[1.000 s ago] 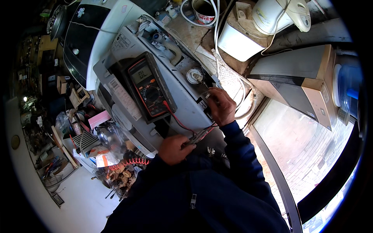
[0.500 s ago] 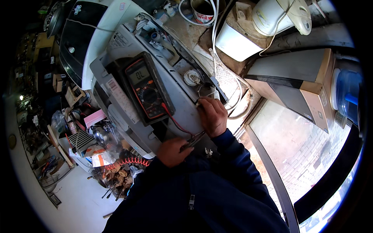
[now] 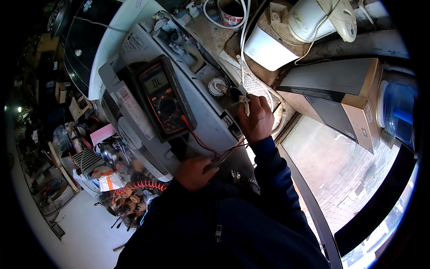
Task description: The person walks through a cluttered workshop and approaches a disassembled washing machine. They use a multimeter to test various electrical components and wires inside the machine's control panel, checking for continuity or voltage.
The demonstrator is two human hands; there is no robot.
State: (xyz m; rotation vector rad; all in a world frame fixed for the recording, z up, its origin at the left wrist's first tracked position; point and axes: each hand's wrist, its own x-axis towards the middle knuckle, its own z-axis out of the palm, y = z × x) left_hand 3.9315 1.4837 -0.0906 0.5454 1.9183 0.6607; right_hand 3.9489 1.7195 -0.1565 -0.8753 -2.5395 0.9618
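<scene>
A black-cased multimeter (image 3: 162,98) with lit display and red lead rests on the grey metal casing of an appliance (image 3: 208,130), whose upper compartment shows hoses, wires and a round white fitting (image 3: 218,87). My left hand (image 3: 193,174) is closed around the test leads (image 3: 217,159) at the lower edge of the casing; its exact grip is partly hidden. My right hand (image 3: 256,120) pinches a small pale part (image 3: 245,102) at the compartment's right end, just right of the round fitting.
A white appliance with dark top (image 3: 78,54) stands upper left, beside clutter and a red coiled hose (image 3: 141,185). White containers (image 3: 268,47), a bucket (image 3: 230,18) and loose hoses lie above. A boxy appliance (image 3: 331,85), blue water bottle (image 3: 398,107) and glass door (image 3: 331,161) are right.
My right hand moved down-left, then up and right to the compartment's end, where a pale part now shows at its fingertips. My left hand stays near the leads; the view shifted slightly.
</scene>
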